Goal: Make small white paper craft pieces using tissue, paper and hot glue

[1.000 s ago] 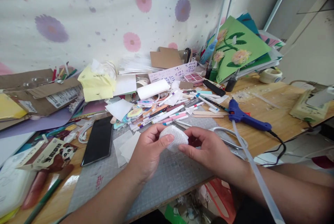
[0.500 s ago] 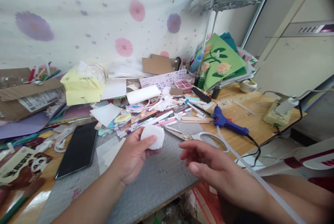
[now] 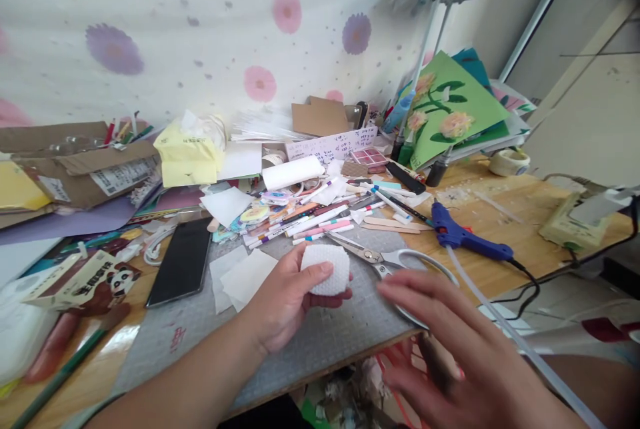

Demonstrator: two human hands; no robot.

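My left hand (image 3: 283, 299) holds a white textured pad (image 3: 327, 268) between thumb and fingers, just above the grey cutting mat (image 3: 330, 339). My right hand (image 3: 450, 342) hovers lower right of the pad, blurred, fingers spread and holding nothing, over the mat's near edge. Scissors (image 3: 385, 257) with white handles lie on the mat just beyond the pad. A blue glue gun (image 3: 463, 237) with a long clear glue stick (image 3: 520, 342) rests on the wooden desk to the right.
A black phone (image 3: 183, 261) and white paper squares (image 3: 240, 276) lie left of the pad. Several markers (image 3: 315, 216), a yellow tissue pack (image 3: 187, 156), cardboard boxes (image 3: 80, 169) and green flower craft paper (image 3: 450, 106) crowd the back. A panda carton (image 3: 85, 282) lies at left.
My right hand let go of the pad and dropped toward the desk's near edge. The left hand keeps the pad, now turned flatter toward me.
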